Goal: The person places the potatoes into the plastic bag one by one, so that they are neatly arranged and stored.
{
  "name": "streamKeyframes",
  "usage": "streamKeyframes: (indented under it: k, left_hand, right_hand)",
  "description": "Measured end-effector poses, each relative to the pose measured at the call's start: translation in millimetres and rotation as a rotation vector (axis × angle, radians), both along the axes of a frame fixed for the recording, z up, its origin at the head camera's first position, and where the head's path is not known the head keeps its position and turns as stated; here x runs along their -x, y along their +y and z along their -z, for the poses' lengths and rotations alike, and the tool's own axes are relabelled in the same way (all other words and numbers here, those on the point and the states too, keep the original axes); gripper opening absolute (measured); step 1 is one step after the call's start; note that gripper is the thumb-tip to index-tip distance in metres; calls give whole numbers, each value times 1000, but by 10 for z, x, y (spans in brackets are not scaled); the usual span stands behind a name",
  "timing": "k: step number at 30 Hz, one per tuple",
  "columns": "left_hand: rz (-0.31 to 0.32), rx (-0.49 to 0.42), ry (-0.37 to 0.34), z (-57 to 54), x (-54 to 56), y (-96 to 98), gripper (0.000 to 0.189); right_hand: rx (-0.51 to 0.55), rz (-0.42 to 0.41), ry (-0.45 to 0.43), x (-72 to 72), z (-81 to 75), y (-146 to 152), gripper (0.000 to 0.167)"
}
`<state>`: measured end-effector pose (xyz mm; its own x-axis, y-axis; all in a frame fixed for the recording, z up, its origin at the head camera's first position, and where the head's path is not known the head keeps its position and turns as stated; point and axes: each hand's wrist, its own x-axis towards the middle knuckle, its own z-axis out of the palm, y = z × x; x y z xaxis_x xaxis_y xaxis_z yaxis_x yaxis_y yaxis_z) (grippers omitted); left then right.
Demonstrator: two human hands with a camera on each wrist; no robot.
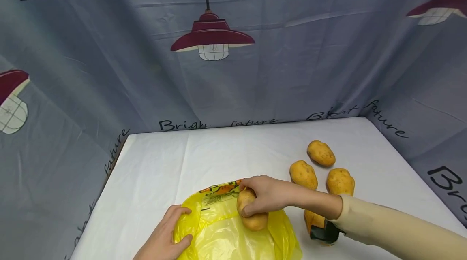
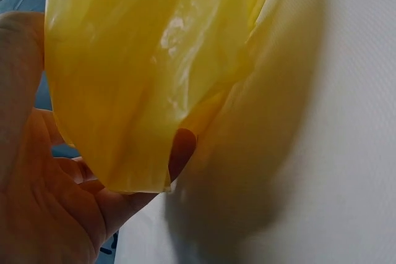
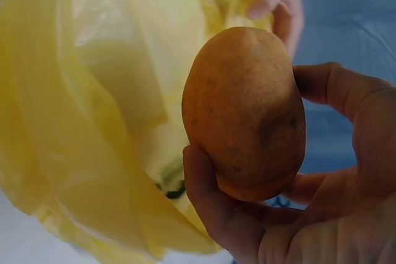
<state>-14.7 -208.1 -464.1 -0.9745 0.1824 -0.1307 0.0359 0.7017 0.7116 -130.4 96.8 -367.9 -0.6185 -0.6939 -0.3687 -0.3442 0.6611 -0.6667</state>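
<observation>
My right hand [image 1: 268, 195] grips a potato [image 1: 251, 213] over the mouth of a yellow plastic bag [image 1: 222, 235]. In the right wrist view, thumb and fingers clasp the potato [image 3: 244, 112] around its sides, with the opened bag [image 3: 124, 103] beyond it. At the bag's left edge, my left hand [image 1: 166, 231] holds the plastic. The left wrist view has that hand [image 2: 68, 208] around the lower rim of the bag [image 2: 136, 78], part of its fingers hidden by the film. Inside the bag, the contents cannot be made out.
Several loose potatoes lie right of the bag, among them a far one [image 1: 321, 153] and a nearer one [image 1: 303, 174]. Another potato [image 1: 313, 220] is partly covered by the right forearm and its dark wrist strap [image 1: 324, 232]. A printed curtain [image 1: 255, 82] borders the white table [image 1: 157, 167].
</observation>
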Motion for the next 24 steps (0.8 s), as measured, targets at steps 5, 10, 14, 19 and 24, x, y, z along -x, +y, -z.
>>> streamKeyframes:
  k: [5, 10, 14, 19, 24]
  left_hand:
    - [20, -14, 8, 24, 9, -11, 44]
    - [49, -34, 5, 33, 19, -23, 44]
    - [45, -20, -6, 32, 24, -22, 44]
    - [43, -14, -5, 35, 22, -20, 44]
    - [55, -28, 24, 34, 18, -10, 44]
  right_hand:
    - [-45, -24, -7, -5, 146, -101, 45]
    - [-74, -32, 55, -22, 327, -109, 30]
    - [-93, -45, 97, -47, 417, -112, 26]
    - [-118, -38, 162, -34, 409, -123, 31]
    - [-128, -38, 264, -28, 425, -155, 38]
